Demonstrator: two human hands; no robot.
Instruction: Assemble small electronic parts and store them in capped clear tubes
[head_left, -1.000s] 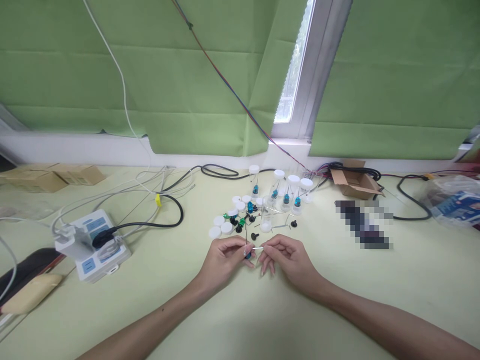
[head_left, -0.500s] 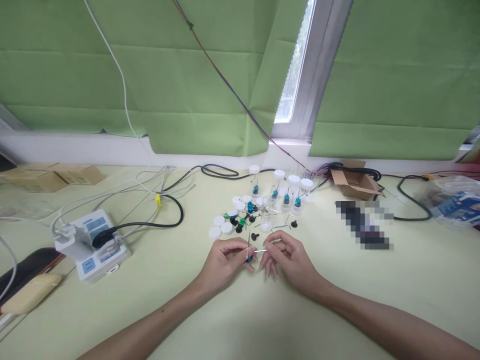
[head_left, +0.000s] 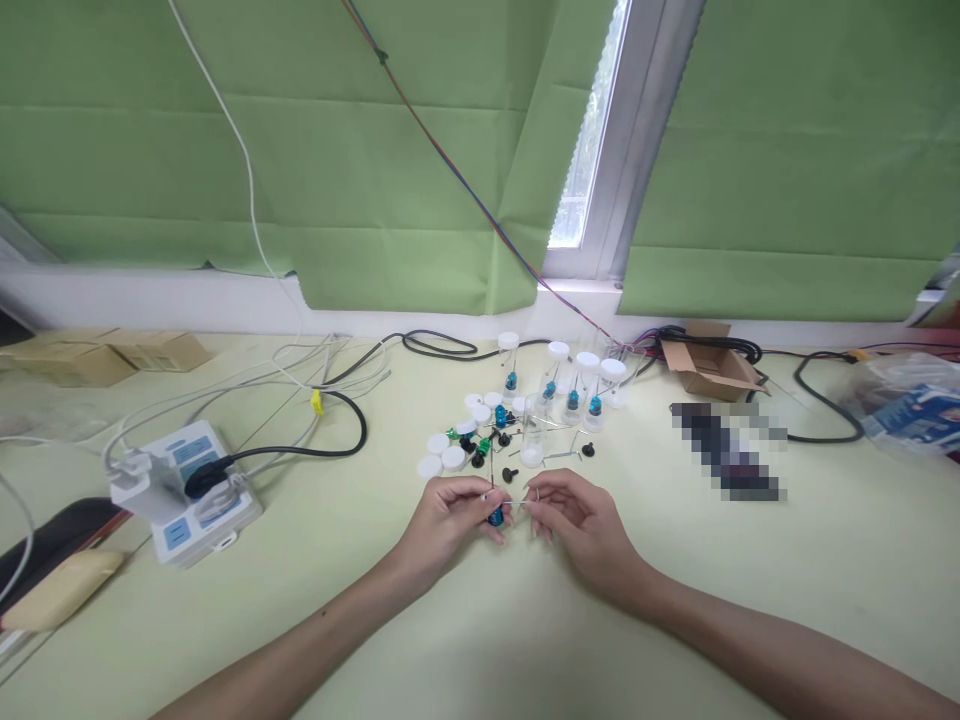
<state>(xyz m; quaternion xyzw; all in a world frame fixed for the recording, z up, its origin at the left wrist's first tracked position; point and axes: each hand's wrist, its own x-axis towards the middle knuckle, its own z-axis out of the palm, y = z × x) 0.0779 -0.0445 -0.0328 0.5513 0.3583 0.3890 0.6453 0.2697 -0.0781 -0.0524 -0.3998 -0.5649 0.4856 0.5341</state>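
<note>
My left hand (head_left: 454, 512) pinches a small blue metallic part (head_left: 496, 516) between thumb and fingers, with a dark thin shaft rising from it. My right hand (head_left: 579, 515) grips a thin metal rod (head_left: 516, 502) that reaches across to the blue part. Whether the rod's tip sits inside the part is too small to tell. Just beyond the hands lie a black knob-like piece (head_left: 510, 475), an open clear tube (head_left: 532, 440), green metallic pieces (head_left: 484, 446) and several white caps (head_left: 453, 458).
Capped clear tubes (head_left: 595, 390) holding blue parts stand at the back. A power strip (head_left: 187, 490) with cables lies at left, cardboard boxes (head_left: 75, 358) behind it. An open carton (head_left: 709, 370), a blurred-out item (head_left: 727, 450) and a plastic bag (head_left: 911, 400) are at right.
The blue part has turned in my left hand, showing more of itself, and its shaft stands straighter. My right fingers have shifted slightly around the metal rod.
</note>
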